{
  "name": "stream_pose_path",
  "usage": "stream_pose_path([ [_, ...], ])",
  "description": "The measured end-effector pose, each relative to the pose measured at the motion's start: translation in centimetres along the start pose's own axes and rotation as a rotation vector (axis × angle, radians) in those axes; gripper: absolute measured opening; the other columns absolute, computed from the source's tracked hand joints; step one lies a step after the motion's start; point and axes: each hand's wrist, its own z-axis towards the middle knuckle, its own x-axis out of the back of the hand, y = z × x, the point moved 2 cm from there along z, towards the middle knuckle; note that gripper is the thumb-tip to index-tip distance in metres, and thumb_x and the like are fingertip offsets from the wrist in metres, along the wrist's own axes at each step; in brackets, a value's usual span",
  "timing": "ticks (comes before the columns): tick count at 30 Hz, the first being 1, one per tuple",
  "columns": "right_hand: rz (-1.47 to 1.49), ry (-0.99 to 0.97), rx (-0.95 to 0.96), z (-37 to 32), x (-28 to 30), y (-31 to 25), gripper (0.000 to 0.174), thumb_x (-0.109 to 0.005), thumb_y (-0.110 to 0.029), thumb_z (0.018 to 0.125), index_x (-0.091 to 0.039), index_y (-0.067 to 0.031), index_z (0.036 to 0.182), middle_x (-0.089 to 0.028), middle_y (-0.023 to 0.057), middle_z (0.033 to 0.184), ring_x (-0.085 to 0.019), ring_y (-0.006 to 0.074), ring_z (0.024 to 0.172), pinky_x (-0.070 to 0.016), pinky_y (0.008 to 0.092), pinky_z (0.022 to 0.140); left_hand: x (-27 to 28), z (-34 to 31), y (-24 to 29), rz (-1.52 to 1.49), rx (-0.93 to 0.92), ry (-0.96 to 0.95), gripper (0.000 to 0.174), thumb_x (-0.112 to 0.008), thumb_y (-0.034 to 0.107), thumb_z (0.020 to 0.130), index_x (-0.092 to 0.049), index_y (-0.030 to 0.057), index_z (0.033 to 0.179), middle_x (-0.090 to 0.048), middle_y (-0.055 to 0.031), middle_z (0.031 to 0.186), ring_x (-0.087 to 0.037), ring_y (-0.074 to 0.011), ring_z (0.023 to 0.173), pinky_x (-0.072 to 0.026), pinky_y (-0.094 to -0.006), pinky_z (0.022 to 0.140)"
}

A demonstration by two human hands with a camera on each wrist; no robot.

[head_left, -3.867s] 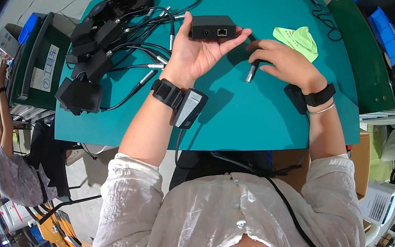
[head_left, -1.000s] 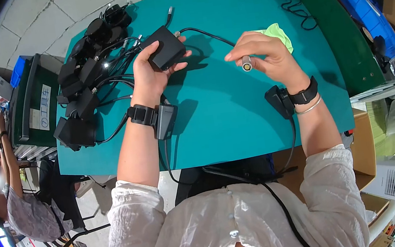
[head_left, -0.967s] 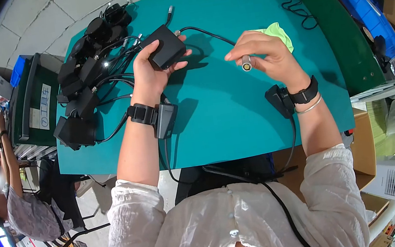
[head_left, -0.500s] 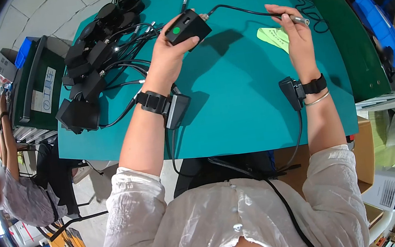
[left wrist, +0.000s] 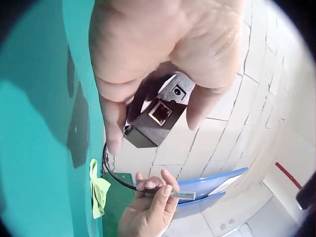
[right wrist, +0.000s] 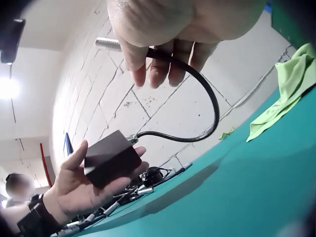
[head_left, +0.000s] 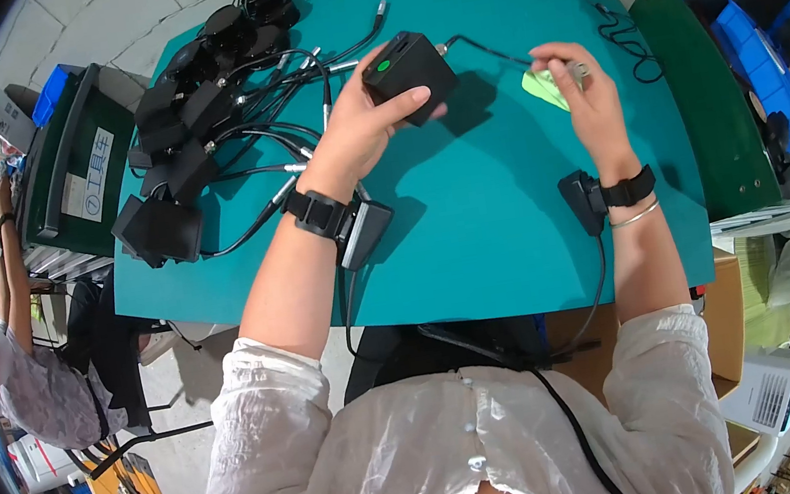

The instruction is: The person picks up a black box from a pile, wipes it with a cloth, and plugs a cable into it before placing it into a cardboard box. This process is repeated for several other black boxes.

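My left hand grips a small black box, thumb along one side and fingers round the other. A green round sticker shows on the box in the head view. In the left wrist view its end face carries a network port and a round power socket. A short black cable leaves the box's opposite end and curves through the air. My right hand pinches that cable close to its silver metal connector, which sticks out past the thumb.
Several black boxes with cables and round black pieces are heaped at the table's left. A light green cloth lies by my right hand. A thin black cable is at the back right. Green cabinets flank the teal table.
Over the last seconds my left hand has turned the box so the sticker side shows. My right hand took hold of the cable, raised it right, then brought the connector slightly back left.
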Motion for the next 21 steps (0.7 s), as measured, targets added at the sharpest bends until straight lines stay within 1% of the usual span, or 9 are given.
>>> stream_pose_path([
  [1, -0.001, 0.003, 0.007, 0.0, 0.1, -0.3, 0.018, -0.054, -0.017, 0.096, -0.065, -0.0079, 0.107, -0.062, 0.0052, 0.097, -0.057, 0.0143, 0.086, -0.0459, 0.0272, 0.079, -0.4, -0.2, 0.1, -0.084, 0.052, -0.037, 0.069, -0.067, 0.002, 0.084, -0.028, 0.0, 0.14, -0.049, -0.0182, 0.132, -0.053, -0.0286, 0.119, -0.0514, -0.0469, 0.094],
  [2, -0.065, -0.1, 0.052, -0.1, -0.3, -1.1, 0.02, -0.059, -0.011, 0.091, -0.065, -0.0104, 0.109, -0.059, 0.0051, 0.099, -0.056, 0.0146, 0.083, -0.0468, 0.027, 0.076, -0.9, -0.4, 0.3, -0.167, 0.103, -0.072, 0.066, -0.065, 0.006, 0.086, -0.025, -0.0006, 0.139, -0.046, -0.0204, 0.134, -0.052, -0.0315, 0.12, -0.051, -0.0538, 0.094],
  [4, -0.122, -0.204, 0.096, -0.5, -1.2, -2.5, 0.028, -0.063, -0.005, 0.085, -0.066, -0.013, 0.112, -0.057, 0.005, 0.101, -0.056, 0.0149, 0.08, -0.0476, 0.0268, 0.073, -1.3, -0.4, -0.4, -0.203, 0.138, -0.155, 0.061, -0.064, 0.007, 0.087, -0.028, 0.0001, 0.137, -0.045, -0.0199, 0.134, -0.051, -0.0323, 0.121, -0.0508, -0.0544, 0.094],
  [6, -0.262, -0.363, 0.241, -0.9, -2.5, -3.7, 0.046, -0.069, 0.004, 0.074, -0.067, -0.0184, 0.114, -0.052, 0.0046, 0.108, -0.055, 0.0154, 0.078, -0.0495, 0.0286, 0.069, -1.9, -0.8, -0.7, -0.153, 0.206, -0.146, 0.06, -0.062, 0.008, 0.087, -0.031, 0.0004, 0.137, -0.048, -0.0171, 0.131, -0.054, -0.0301, 0.118, -0.0513, -0.0493, 0.094],
  [7, -0.349, -0.399, 0.291, -0.9, -3.0, -3.7, 0.055, -0.075, -0.001, 0.071, -0.064, -0.0228, 0.12, -0.05, 0.0048, 0.117, -0.055, 0.0167, 0.078, -0.0522, 0.0313, 0.071, -1.9, -1.0, -0.8, -0.158, 0.238, -0.152, 0.06, -0.062, 0.008, 0.086, -0.032, 0.001, 0.138, -0.049, -0.0162, 0.13, -0.055, -0.0291, 0.117, -0.0519, -0.046, 0.093],
  [10, -0.361, -0.424, 0.234, -1.2, -3.8, -4.9, 0.066, -0.077, -0.005, 0.069, -0.057, -0.025, 0.128, -0.048, 0.0056, 0.123, -0.056, 0.0182, 0.081, -0.0536, 0.0317, 0.074, -1.3, -0.8, -1.5, -0.129, 0.281, -0.174, 0.061, -0.063, 0.007, 0.086, -0.032, 0.0024, 0.138, -0.05, -0.0143, 0.129, -0.055, -0.0266, 0.116, -0.0517, -0.0404, 0.091],
  [11, -0.426, -0.442, 0.237, -1.2, -3.7, -4.8, 0.079, -0.08, -0.011, 0.066, -0.047, -0.0261, 0.137, -0.045, 0.0058, 0.13, -0.059, 0.0222, 0.089, -0.0542, 0.0343, 0.077, -1.1, -0.7, -1.5, -0.099, 0.301, -0.182, 0.061, -0.063, 0.007, 0.086, -0.033, 0.0033, 0.139, -0.051, -0.0134, 0.128, -0.055, -0.0251, 0.117, -0.051, -0.038, 0.09],
  [15, -0.551, -0.433, 0.227, -1.0, -3.6, -4.6, 0.089, -0.082, -0.016, 0.063, -0.041, -0.0218, 0.141, -0.043, 0.0055, 0.136, -0.06, 0.0291, 0.099, -0.0543, 0.0377, 0.078, -1.4, -0.7, -1.3, -0.087, 0.33, -0.251, 0.065, -0.063, 0.006, 0.087, -0.029, 0.0055, 0.142, -0.049, -0.01, 0.129, -0.053, -0.0227, 0.117, -0.0487, -0.0383, 0.095],
  [21, -0.548, -0.409, 0.239, -0.5, -3.4, -5.6, 0.087, -0.082, -0.017, 0.063, -0.041, -0.0215, 0.14, -0.044, 0.004, 0.136, -0.062, 0.0298, 0.091, -0.0546, 0.0391, 0.074, -1.7, -0.8, -1.4, -0.053, 0.318, -0.285, 0.064, -0.065, 0.012, 0.089, -0.029, 0.0059, 0.142, -0.049, -0.0108, 0.129, -0.053, -0.0239, 0.117, -0.0486, -0.041, 0.097],
])
